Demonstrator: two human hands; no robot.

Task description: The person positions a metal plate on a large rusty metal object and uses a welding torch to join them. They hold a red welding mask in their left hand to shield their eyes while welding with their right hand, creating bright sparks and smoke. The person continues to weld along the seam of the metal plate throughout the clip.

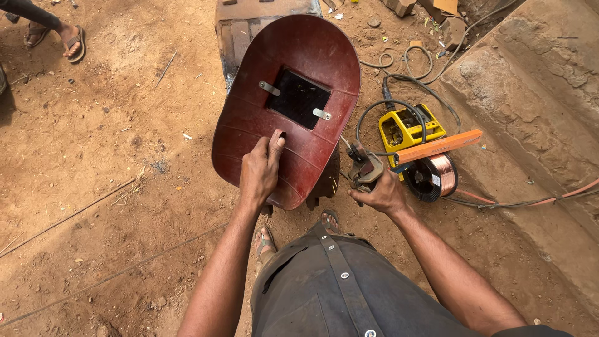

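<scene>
My left hand [259,167] grips the handle of a dark red hand-held welding shield [249,125] with a dark rectangular window [298,97], held up over a metal piece on the ground. My right hand [382,193] is closed on a welding torch [363,167] whose black cable loops away to the right. The torch tip points toward the metal part hidden under the shield.
A yellow welding machine [409,128], a copper wire spool [433,176] and an orange box [438,146] lie on the dirt at right. A concrete ledge [536,106] runs along the right. Another person's sandalled feet [68,39] are at top left. Thin rods lie on the ground.
</scene>
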